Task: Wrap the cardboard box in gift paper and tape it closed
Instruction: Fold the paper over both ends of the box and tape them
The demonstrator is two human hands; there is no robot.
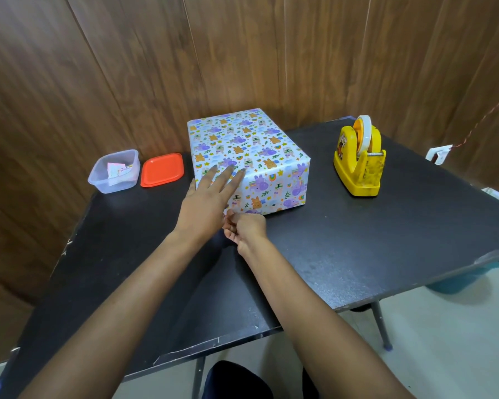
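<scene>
Setting: wood-panelled wall (127,67) across the top of the frame; black table (357,254) filling the middle; pale floor (444,341) at lower right.

Item 1, box (242,139): centre of frame, flat on the table, its back near the wall. Every visible face is covered in gift paper (277,182) printed with small animals. No loose flap shows on the top or the two near sides.

Item 2, tape dispenser (357,159): yellow, right of centre, well apart from the box, with a roll of tape (364,131) mounted upright.

Item 3, clear tub (98,180): left of frame, holding paper scraps. Orange lid (162,169) lies flat just beside it, between tub and box.

Item 4, left hand (208,197): fingers straight and spread, resting flat over the box's near left top corner, holding it steady.

Item 5, right hand (247,226): palm turned up, fingers curled at the box's bottom near corner, touching or nearly touching the paper. Whether it pinches a strip of tape, a paper edge or nothing cannot be told.

Step in hand, as judged: late finishing, likely securing or smoothing the lower seam at that corner.

Next move, as judged: firm pressure along that edge while the box is kept from sliding. If the seam is unsealed, a fresh strip from the dispenser is needed.
</scene>
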